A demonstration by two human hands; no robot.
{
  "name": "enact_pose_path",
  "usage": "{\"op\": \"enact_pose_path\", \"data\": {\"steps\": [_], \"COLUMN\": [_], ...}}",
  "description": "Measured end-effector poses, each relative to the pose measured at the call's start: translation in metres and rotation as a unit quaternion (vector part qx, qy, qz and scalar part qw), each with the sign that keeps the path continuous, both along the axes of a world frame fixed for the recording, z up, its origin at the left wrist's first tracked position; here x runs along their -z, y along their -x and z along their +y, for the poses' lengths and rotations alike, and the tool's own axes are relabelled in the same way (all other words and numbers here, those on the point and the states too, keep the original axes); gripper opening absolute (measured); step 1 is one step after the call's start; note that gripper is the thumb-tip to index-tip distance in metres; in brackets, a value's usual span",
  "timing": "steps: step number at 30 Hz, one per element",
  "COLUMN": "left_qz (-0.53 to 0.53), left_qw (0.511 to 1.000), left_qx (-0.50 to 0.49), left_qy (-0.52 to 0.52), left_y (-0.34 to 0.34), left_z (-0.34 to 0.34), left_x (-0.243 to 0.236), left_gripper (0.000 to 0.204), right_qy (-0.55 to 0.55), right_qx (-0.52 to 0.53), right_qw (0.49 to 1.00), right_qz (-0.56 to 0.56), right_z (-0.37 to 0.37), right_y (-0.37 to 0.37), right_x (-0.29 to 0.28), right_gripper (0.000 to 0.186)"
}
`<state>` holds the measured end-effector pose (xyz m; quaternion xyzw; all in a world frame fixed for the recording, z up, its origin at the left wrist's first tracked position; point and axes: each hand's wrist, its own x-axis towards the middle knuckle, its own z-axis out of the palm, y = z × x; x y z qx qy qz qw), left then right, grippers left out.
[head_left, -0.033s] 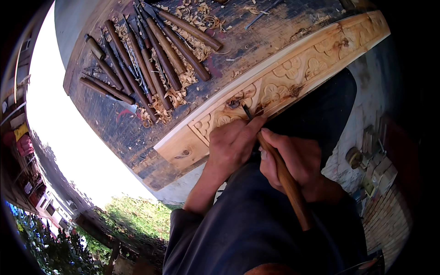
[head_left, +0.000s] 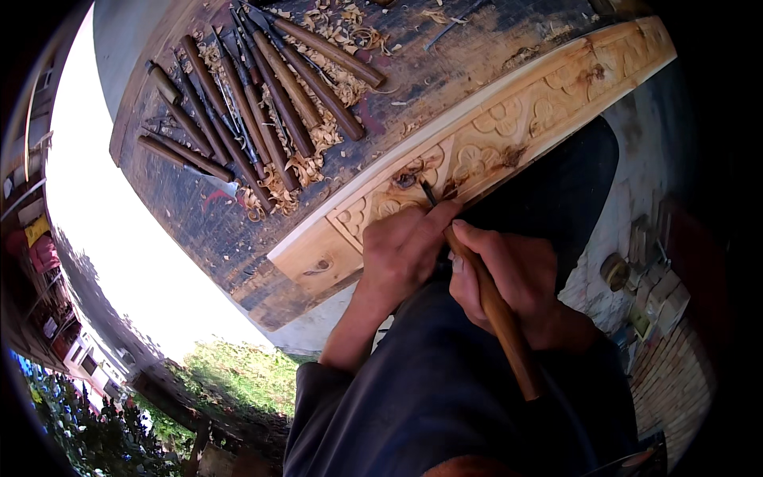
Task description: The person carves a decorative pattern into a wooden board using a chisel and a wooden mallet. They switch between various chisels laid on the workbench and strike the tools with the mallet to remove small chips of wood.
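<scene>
A long pale wooden board (head_left: 322, 258), carved with a row of flowers and scallops, lies along the near edge of the workbench. My right hand (head_left: 513, 282) is wrapped round the brown wooden handle of a carving chisel (head_left: 502, 318), whose butt points back toward my body. My left hand (head_left: 397, 250) rests at the board's near edge, its fingers closed about the chisel's front end, partly hiding it. The dark steel tip touches or nearly touches the carving beside a dark knot (head_left: 407, 180); exact contact is too small to tell.
Several wood-handled carving tools (head_left: 278, 111) lie fanned on the workbench (head_left: 214, 246) beyond the board, among curled wood shavings (head_left: 322, 143). A thin metal tool (head_left: 453, 28) lies farther back. Stacked bricks (head_left: 671, 389) stand low on the right.
</scene>
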<state>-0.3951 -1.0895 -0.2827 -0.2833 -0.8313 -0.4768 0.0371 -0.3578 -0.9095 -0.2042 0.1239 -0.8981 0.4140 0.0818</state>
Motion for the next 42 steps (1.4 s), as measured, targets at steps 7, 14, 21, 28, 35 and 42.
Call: {"op": "enact_pose_path", "data": {"steps": [7,14,21,28,35,42], "left_qz": [0.001,0.002,0.014,0.018,0.102,0.154], "left_qw": [1.0,1.0,1.0,0.999,0.993,0.983], "left_qx": [-0.011,-0.009,-0.012,-0.013,0.003,-0.075], "left_qy": [-0.017,0.001,0.008,0.025,0.052,0.066], "left_y": [-0.002,-0.001,-0.004,-0.003,-0.004,-0.023], "left_z": [0.0,0.0,0.0,-0.001,0.002,-0.008], "left_x": [0.005,0.003,0.006,0.005,0.0,0.0], "left_gripper": [0.045,0.042,0.043,0.046,0.055,0.059], "right_qy": [-0.018,-0.004,-0.031,-0.045,-0.003,0.092], "right_qx": [-0.011,0.008,0.011,0.017,-0.033,0.006], "right_qw": [1.0,1.0,0.997,0.992,0.992,0.996], "right_qz": [0.017,0.028,0.068,0.12,0.121,0.015], "right_z": [-0.005,-0.008,-0.01,-0.015,0.016,0.062], "right_y": [-0.006,-0.014,-0.02,-0.026,-0.029,-0.017], "right_x": [0.009,0.021,0.03,0.05,0.041,0.032], "right_gripper": [0.036,0.034,0.034,0.039,0.04,0.039]}}
